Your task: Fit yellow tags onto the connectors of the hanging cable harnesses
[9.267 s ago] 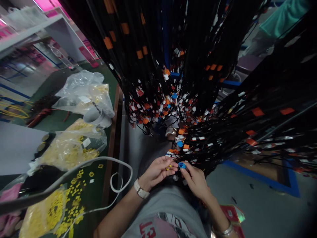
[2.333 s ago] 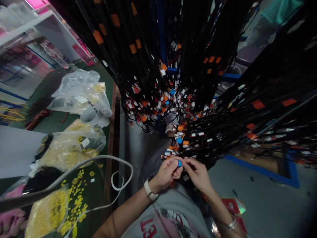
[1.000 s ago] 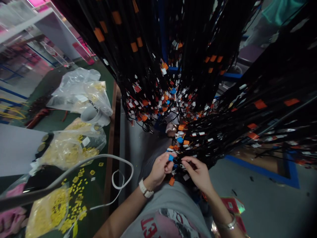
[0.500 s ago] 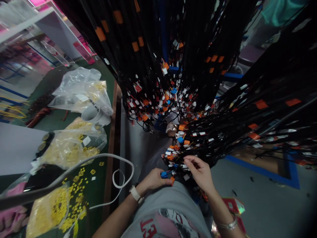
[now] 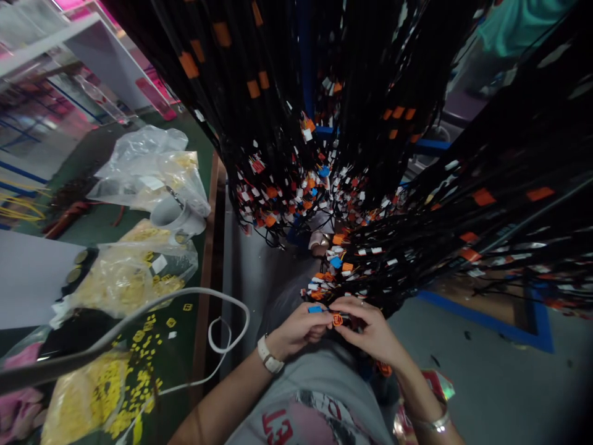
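Note:
Black cables [image 5: 296, 93] hang in thick bundles in front of me, their ends fitted with orange, blue and white connectors [image 5: 324, 272]. My left hand [image 5: 296, 327] and my right hand [image 5: 370, 330] meet at the lowest cable ends, just above my lap. Between their fingertips sits a small orange connector [image 5: 337, 319], pinched mainly by my right hand. A blue connector [image 5: 315, 309] lies at my left hand's fingers, which are curled round the cable ends. A white watch is on my left wrist and a metal bracelet on my right.
To the left, a green bench [image 5: 185, 346] carries clear bags of small yellow parts [image 5: 125, 278], loose yellow parts [image 5: 143, 334], a grey cup [image 5: 178, 219] and a white hose [image 5: 213, 309]. Grey floor with blue tape [image 5: 486, 327] lies to the right.
My left hand has risen from my lap back to the cable ends. My right hand has come down to meet it, and an orange connector now sits between the fingertips.

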{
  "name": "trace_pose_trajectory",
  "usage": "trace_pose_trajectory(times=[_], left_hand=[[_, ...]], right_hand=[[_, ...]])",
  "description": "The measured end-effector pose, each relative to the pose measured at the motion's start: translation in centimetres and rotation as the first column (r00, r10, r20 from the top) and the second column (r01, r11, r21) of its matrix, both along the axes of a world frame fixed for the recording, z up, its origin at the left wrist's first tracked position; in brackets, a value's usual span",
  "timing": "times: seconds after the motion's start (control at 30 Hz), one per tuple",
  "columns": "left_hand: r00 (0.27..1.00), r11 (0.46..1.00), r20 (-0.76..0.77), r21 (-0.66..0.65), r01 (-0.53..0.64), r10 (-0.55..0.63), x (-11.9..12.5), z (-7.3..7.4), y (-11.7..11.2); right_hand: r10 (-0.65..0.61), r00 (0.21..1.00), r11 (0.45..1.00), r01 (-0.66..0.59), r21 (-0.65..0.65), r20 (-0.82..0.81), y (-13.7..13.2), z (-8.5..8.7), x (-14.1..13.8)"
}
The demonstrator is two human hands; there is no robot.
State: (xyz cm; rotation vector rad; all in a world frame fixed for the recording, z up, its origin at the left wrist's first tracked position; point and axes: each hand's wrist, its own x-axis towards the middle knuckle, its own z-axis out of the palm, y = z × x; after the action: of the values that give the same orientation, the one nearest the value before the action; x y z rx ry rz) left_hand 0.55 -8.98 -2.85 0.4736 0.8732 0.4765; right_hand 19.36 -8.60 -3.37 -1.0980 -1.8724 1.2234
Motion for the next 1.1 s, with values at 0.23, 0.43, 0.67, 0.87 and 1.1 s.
trace_pose_trajectory(times=[0.23, 0.43, 0.67, 0.87, 1.1], left_hand=[[1.0, 1.0, -0.011, 0.013, -0.011, 0.011, -0.2, 0.3, 0.7], [0.806, 0.829, -0.222, 0.017, -0.559, 0.549, -3.5, -0.5, 2.6], [0.776, 0.775, -0.115, -0.061, -0.628, 0.62, -3.7, 0.5, 3.2], [0.89, 0.886, 0.024, -0.107, -0.45, 0.455, -1.1, 0.5, 1.8], [0.939, 0.939, 0.016, -0.031, -0.342, 0.342, -0.4, -0.1, 1.0]], right_hand=[[-0.13, 0.991, 0.989, 0.13, -0.063, 0.004, 0.0, -0.9, -0.2], [-0.203, 0.972, 0.971, 0.216, -0.106, 0.116, -0.1, -1.3, -0.6], [-0.288, 0.939, 0.955, 0.296, -0.013, 0.19, -0.1, -1.7, -1.5], [-0.317, 0.911, 0.948, 0.298, 0.111, 0.264, -0.1, -1.7, -2.0], [-0.314, 0.864, 0.949, 0.267, 0.169, 0.394, -0.1, -1.6, -2.5]])
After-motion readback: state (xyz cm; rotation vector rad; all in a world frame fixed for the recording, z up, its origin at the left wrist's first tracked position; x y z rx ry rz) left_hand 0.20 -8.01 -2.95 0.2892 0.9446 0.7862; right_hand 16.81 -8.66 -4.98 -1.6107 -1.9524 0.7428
